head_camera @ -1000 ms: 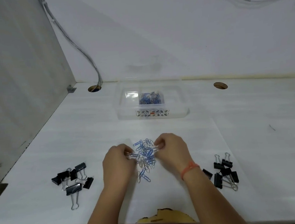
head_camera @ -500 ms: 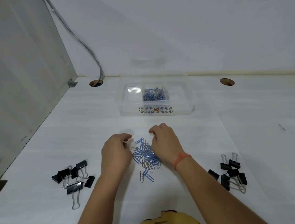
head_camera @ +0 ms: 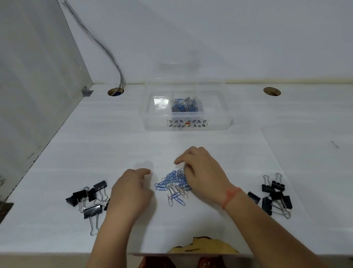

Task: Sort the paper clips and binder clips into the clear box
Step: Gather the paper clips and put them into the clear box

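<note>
A loose pile of blue and silver paper clips lies on the white sheet in front of me. My right hand, with an orange band at the wrist, covers the pile's right side, fingers curled down into the clips. My left hand rests just left of the pile with a small gap, loosely curled and holding nothing. The clear box stands further back in the middle; its centre compartment holds a heap of paper clips. Black binder clips lie in a left group and a right group.
A grey side panel rises at the left and a white wall at the back. Two cable holes sit in the desk near the wall, with a cable running down into the left one. The desk's front edge is close to my body.
My left hand has drawn off the pile to the left. My right hand has slid over the pile's right side and curled its fingers into the clips.
</note>
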A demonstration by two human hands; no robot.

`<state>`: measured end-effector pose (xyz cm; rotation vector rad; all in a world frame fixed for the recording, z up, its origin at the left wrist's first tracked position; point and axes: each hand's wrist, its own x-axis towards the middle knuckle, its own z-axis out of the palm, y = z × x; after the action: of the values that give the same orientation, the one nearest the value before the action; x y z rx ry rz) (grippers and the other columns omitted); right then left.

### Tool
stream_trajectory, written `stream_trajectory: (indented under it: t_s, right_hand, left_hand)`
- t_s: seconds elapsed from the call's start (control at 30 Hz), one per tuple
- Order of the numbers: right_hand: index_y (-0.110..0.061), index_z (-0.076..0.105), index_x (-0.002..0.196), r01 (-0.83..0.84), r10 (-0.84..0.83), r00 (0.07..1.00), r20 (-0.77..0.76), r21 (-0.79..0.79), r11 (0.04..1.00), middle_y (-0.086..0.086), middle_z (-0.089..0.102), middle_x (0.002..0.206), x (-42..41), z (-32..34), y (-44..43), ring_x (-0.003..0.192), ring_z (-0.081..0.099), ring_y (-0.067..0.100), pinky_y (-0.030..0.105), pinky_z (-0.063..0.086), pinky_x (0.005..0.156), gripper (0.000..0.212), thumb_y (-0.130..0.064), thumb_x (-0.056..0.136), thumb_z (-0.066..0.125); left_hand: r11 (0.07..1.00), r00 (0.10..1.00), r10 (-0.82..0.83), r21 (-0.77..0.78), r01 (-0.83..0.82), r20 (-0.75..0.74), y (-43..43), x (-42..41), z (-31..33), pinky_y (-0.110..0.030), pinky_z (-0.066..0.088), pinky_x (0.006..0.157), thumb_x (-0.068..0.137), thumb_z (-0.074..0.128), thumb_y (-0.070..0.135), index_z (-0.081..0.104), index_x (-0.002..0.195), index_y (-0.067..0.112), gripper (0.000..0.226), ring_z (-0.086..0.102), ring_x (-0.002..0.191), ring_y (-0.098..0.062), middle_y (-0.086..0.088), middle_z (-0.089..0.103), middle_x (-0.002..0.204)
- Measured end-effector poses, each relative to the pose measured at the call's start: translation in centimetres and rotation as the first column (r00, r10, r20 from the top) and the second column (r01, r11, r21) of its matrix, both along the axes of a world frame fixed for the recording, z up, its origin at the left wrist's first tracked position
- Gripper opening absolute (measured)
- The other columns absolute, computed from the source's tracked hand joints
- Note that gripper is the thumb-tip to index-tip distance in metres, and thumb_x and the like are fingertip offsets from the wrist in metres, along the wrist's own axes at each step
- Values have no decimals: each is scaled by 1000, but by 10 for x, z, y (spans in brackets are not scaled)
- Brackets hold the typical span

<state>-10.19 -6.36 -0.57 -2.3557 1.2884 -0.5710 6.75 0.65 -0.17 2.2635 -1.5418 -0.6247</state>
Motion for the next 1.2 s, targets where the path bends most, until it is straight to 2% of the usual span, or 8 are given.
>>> stream_trajectory:
  t_s: [0.07, 0.13, 0.33, 0.5, 0.7, 0.87, 1.03, 1.2]
  right_hand:
    - [-22, 54, 129, 43, -25, 989, -147, 116, 992, 1, 50, 125, -14, 9, -3, 121, 39, 20, 29, 39, 94, 45, -30, 85, 61]
    - [-21, 41, 138, 70, 36, 936, -351, 285, 956, 3, 40, 132, -24, 15, -5, 126, 32, 23, 32, 37, 96, 81, -47, 70, 75]
    - [-16, 37, 135, 34, 103, 903, -417, 308, 951, 5, 35, 128, -10, 11, 2, 119, 39, 23, 33, 44, 97, 101, -43, 52, 87]
    - [-15, 43, 126, 22, 93, 936, -339, 322, 946, 7, 42, 122, 0, 10, -1, 102, 55, 25, 31, 47, 84, 89, -34, 52, 89]
    - [-19, 43, 128, -7, 114, 935, -335, 305, 952, 6, 43, 121, 4, 10, -4, 100, 58, 27, 30, 47, 82, 89, -35, 53, 89]
    - [-21, 58, 110, 12, 44, 973, -226, 242, 970, 2, 45, 102, 3, 2, -1, 88, 54, 25, 27, 38, 71, 56, -30, 61, 83]
    - [-17, 66, 104, 44, -27, 981, -195, 85, 995, 8, 56, 101, 6, -2, 6, 95, 57, 28, 24, 30, 71, 25, -22, 80, 67]
    - [-9, 63, 86, 1, -30, 954, -300, -96, 995, 13, 59, 96, 11, -6, 13, 84, 56, 33, 30, 27, 65, 11, -7, 85, 52]
  left_hand:
    - [982, 991, -130, 137, 131, -19, 1, -3, 7, -31, 44, 96, 73, 76, 23, 40, 142, 24, 78, 53, 119, -21, -3, 44, 137]
    - [962, 981, -195, 195, 193, -8, 0, -8, 12, -30, 46, 93, 66, 82, 29, 40, 141, 21, 86, 53, 116, -22, -4, 40, 135]
    - [983, 984, -180, 27, 180, -16, -12, -28, 6, -29, 50, 78, 59, 79, 14, 67, 112, 17, 54, 61, 94, -23, -4, 55, 108]
    - [993, 991, -114, -33, 112, -72, -23, -35, 4, -24, 44, 67, 59, 77, 6, 73, 100, 18, 43, 62, 79, -19, 1, 63, 85]
    - [997, 986, -32, -69, 21, -163, -29, -40, -5, -26, 48, 68, 59, 74, 0, 75, 89, 16, 34, 66, 77, -20, -1, 70, 82]
    - [989, 974, 21, -135, -52, -224, -28, -43, -10, -28, 46, 63, 62, 70, -2, 64, 81, 13, 25, 66, 77, -22, -1, 68, 79]
    - [978, 947, 46, -177, -106, -317, -20, -36, -13, -27, 47, 64, 68, 57, -7, 56, 81, 14, 25, 67, 80, -20, -2, 69, 84]
    - [992, 983, -56, -119, 36, -172, -9, -29, -6, -27, 49, 78, 70, 63, -4, 64, 105, 18, 41, 63, 94, -19, 1, 67, 103]
